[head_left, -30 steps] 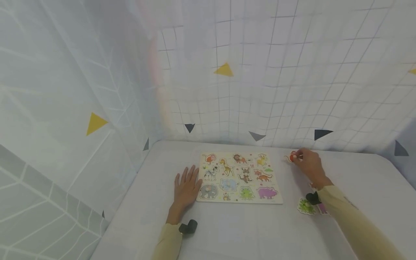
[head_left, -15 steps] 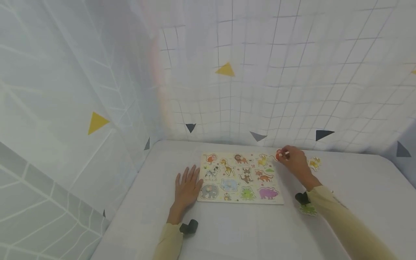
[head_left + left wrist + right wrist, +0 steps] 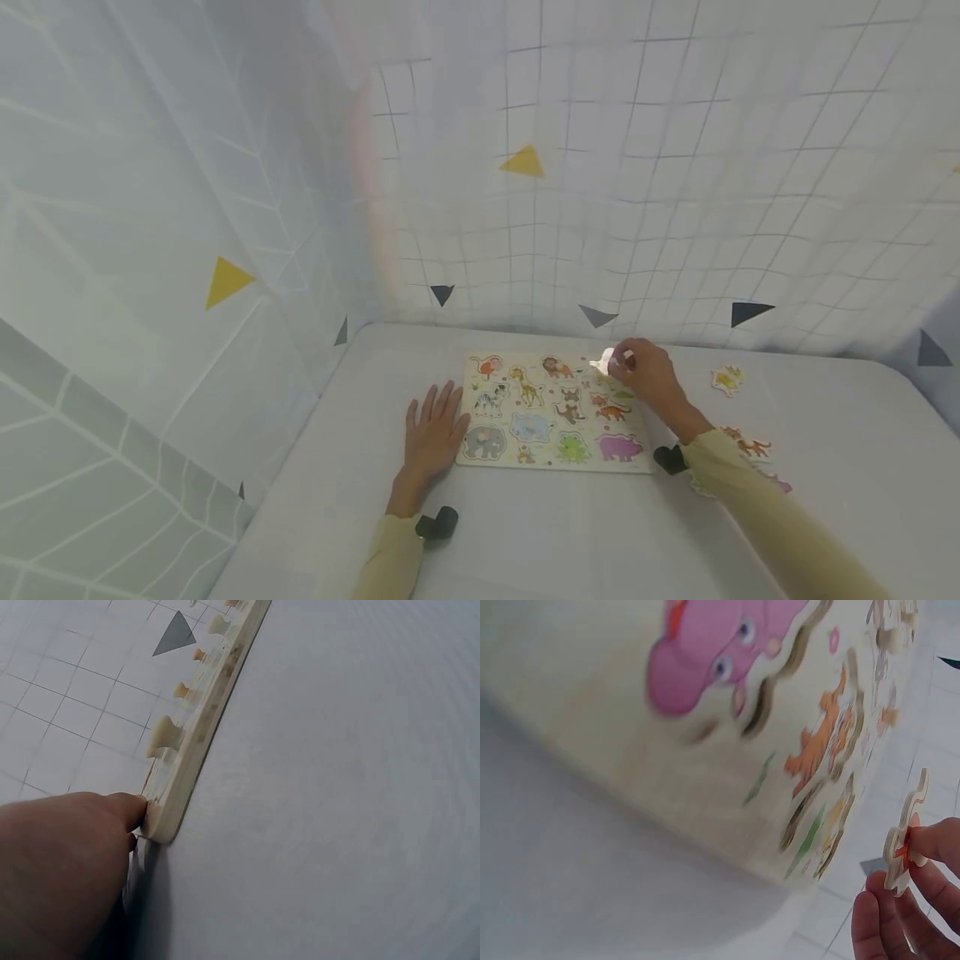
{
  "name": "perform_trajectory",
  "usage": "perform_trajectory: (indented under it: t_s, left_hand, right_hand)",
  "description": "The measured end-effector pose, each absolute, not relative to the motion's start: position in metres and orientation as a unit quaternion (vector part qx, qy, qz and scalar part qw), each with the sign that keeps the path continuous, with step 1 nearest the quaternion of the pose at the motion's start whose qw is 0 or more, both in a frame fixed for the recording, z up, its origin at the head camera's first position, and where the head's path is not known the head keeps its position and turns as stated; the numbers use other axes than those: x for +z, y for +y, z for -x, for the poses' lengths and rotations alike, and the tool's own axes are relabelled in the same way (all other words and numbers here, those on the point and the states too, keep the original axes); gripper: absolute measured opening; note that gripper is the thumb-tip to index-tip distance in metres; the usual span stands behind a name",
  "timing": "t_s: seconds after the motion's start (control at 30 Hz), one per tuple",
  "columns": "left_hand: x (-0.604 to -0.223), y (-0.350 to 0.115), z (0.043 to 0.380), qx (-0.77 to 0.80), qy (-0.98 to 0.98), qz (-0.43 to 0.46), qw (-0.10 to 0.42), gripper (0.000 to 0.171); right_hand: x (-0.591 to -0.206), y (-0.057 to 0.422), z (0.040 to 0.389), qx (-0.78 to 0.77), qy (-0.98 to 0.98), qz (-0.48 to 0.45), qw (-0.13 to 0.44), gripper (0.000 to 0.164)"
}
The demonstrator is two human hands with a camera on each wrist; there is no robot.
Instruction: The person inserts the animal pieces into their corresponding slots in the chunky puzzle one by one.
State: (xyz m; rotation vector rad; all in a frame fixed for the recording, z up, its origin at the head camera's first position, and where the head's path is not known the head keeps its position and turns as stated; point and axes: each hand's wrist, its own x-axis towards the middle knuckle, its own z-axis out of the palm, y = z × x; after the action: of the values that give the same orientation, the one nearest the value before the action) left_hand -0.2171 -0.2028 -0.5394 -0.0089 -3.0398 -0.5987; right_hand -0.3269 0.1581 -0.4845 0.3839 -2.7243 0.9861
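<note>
Between the thumb and fingers of my right hand [image 3: 648,379] is a small wooden puzzle piece [image 3: 900,851], a red-orange monkey. In the head view this piece is whitened by glare over the top right corner of the animal puzzle board [image 3: 577,467]. My left hand [image 3: 432,433] lies palm down with fingers spread, and its thumb [image 3: 129,810] touches the board's left edge. Knobs [image 3: 165,736] stick up from the left part of the board. Toward the right, the hippo recess [image 3: 712,652] and tiger recess [image 3: 821,742] show printed pictures without knobs.
Loose pieces lie right of the board: a yellow animal piece [image 3: 727,380], an orange piece [image 3: 748,444], a partly hidden green piece [image 3: 701,486] and a purple one [image 3: 782,482]. Behind the white table [image 3: 540,533] hangs a grid-patterned cloth [image 3: 585,225].
My right hand has carried the monkey piece leftward from the table's far right to over the board's top right corner. The yellow piece has come into view. My left hand stays put.
</note>
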Motion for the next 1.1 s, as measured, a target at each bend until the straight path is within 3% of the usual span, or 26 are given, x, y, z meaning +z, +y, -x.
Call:
perform_trajectory:
  t_s: [0.23, 0.73, 1.1]
  left_hand:
    - [-0.539, -0.202, 0.218, -0.198, -0.980, 0.005, 0.032, 0.059]
    - [-0.536, -0.198, 0.218, -0.192, -0.981, 0.002, 0.030, 0.059]
    - [-0.544, -0.200, 0.221, -0.184, -0.983, -0.009, 0.014, 0.061]
  right_hand:
    - [-0.482, 0.134, 0.325, 0.365, -0.908, -0.160, 0.133, 0.011]
    - [-0.484, 0.101, 0.323, 0.383, -0.900, -0.188, 0.095, 0.009]
    - [-0.486, 0.067, 0.323, 0.379, -0.893, -0.217, 0.111, 0.014]
